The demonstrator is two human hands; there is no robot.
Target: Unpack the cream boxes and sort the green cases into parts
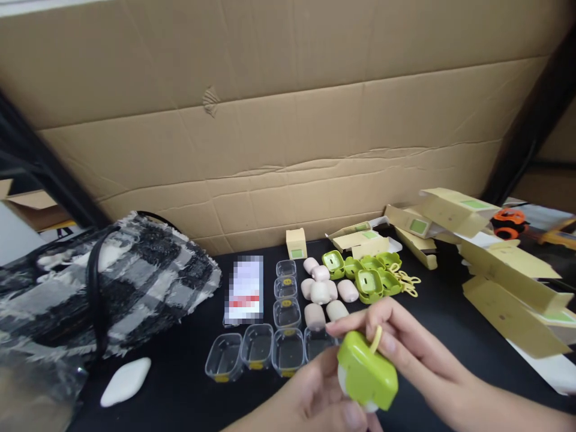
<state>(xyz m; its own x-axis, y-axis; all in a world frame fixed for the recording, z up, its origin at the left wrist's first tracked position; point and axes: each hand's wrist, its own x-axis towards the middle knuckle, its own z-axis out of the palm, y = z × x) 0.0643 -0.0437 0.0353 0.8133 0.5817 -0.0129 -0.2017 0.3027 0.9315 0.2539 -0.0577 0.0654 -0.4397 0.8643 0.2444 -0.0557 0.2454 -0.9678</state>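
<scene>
A small lime-green case point(369, 373) with a whitish underside and a yellow cord loop point(377, 341) is held up close to me. My left hand point(315, 390) grips it from below and the left, thumb along its lower edge. At its upper right side, the fingers of my right hand point(409, 342) are closed on the case by the loop. Just beyond my hands sit several pale pink and cream rounded pieces point(320, 293). Behind them, several empty green cases point(369, 283) with yellow loops lie grouped. Clear plastic cups point(288, 347) stand left of my hands, one partly covered.
Opened yellow cartons point(508, 270) are heaped at the right, and one small box point(296, 243) stands at the back. A plaid fringed bag point(148, 282), a phone-like item point(244, 290) and a white rounded object point(126, 382) lie left. Cardboard point(288, 132) walls the back.
</scene>
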